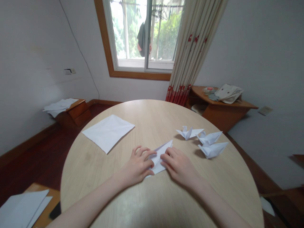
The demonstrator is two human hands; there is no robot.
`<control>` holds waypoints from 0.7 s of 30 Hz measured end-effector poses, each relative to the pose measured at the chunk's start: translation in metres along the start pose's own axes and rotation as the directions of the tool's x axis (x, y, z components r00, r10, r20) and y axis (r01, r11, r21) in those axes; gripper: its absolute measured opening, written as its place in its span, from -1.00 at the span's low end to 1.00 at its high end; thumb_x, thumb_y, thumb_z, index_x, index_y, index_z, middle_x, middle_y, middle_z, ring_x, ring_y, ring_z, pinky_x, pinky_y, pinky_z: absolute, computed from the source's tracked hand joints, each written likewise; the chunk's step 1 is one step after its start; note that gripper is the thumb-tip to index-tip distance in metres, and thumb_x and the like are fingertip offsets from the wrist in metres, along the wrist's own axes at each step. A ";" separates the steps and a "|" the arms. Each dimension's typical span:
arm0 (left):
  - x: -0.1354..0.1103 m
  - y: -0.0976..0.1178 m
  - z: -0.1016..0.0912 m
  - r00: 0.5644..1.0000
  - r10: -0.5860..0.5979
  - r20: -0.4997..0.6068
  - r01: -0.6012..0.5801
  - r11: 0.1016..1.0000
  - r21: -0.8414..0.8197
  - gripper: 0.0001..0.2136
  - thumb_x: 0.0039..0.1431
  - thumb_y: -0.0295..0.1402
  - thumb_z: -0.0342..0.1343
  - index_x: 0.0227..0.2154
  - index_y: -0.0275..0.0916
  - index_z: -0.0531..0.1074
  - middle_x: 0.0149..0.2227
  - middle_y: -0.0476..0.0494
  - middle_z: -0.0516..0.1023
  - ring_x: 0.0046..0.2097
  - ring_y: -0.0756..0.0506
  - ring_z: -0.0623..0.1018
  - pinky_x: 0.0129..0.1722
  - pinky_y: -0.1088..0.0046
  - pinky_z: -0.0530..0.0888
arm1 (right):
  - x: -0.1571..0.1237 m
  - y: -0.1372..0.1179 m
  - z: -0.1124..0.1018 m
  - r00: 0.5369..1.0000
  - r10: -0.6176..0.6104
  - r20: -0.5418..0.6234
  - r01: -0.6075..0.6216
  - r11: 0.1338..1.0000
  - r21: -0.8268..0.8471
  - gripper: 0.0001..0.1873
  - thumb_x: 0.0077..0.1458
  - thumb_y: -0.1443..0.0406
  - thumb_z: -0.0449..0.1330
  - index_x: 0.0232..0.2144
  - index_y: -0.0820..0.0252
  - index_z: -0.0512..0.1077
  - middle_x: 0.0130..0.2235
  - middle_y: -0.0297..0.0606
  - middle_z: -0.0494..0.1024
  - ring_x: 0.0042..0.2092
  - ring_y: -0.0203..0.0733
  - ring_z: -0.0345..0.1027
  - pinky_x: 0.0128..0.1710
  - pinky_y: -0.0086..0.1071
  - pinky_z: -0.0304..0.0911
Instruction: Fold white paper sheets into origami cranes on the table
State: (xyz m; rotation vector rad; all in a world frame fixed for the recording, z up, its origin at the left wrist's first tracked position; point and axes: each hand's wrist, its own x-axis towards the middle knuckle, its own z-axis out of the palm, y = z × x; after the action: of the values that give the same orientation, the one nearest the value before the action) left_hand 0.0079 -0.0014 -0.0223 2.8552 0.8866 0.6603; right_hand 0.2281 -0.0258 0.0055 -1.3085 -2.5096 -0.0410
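Observation:
A piece of white paper (159,161), folded into a pointed shape, lies on the round table between my two hands. My left hand (142,163) rests on its left side with the fingers apart, some of them touching the paper. On the other side, my right hand (178,163) has its fingers curled together and closed on the paper's right edge. The fingers of both hands cover parts of the folds. To the right stand three folded paper cranes (212,150), close to one another. A creased sheet of white paper (108,132) lies flat at the left.
The round wooden table (147,110) curves around in front of me. Behind it on the right, a wooden desk (216,110) bears a cloth bag (229,93). More white sheets (23,207) lie low at the left, and papers cover a small cabinet (79,112).

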 end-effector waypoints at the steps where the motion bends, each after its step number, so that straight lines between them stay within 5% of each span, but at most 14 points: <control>1: 0.000 0.000 0.000 1.000 -0.003 0.003 0.003 1.000 0.001 -0.86 0.20 -0.24 0.18 -0.29 -0.18 0.42 0.14 -0.12 0.37 0.13 -0.24 0.25 0.14 0.02 0.07 | 0.000 0.000 0.001 1.000 0.003 0.006 -0.003 1.000 0.002 -0.86 0.26 0.34 0.04 -0.30 0.20 0.39 -0.27 -0.19 0.38 -0.23 -0.12 0.23 -0.27 -0.32 0.09; 14: 0.000 -0.001 -0.003 0.999 0.025 0.024 -0.026 0.999 0.037 -0.89 0.25 -0.30 0.12 -0.17 -0.12 0.41 0.14 -0.12 0.34 0.13 -0.22 0.24 0.16 0.01 0.06 | 0.002 0.003 0.016 0.998 0.025 0.053 -0.025 1.000 0.006 -0.92 0.24 0.36 0.07 -0.28 0.20 0.37 -0.25 -0.20 0.40 -0.22 -0.11 0.25 -0.26 -0.31 0.12; 21: -0.001 -0.005 -0.003 1.000 0.009 0.024 -0.010 0.999 0.053 -0.73 0.25 -0.47 0.03 -0.07 0.02 0.45 0.15 -0.09 0.33 0.14 -0.22 0.24 0.17 -0.03 0.06 | 0.002 0.001 0.015 0.997 0.033 0.068 -0.036 0.998 0.045 -0.90 0.24 0.38 0.06 -0.20 0.19 0.36 -0.23 -0.19 0.43 -0.19 -0.09 0.28 -0.23 -0.29 0.17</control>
State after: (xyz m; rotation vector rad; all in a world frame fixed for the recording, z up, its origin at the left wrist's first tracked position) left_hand 0.0035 0.0019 -0.0207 2.9094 0.9013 0.6112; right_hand 0.2241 -0.0212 -0.0081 -1.3563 -2.5272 0.0693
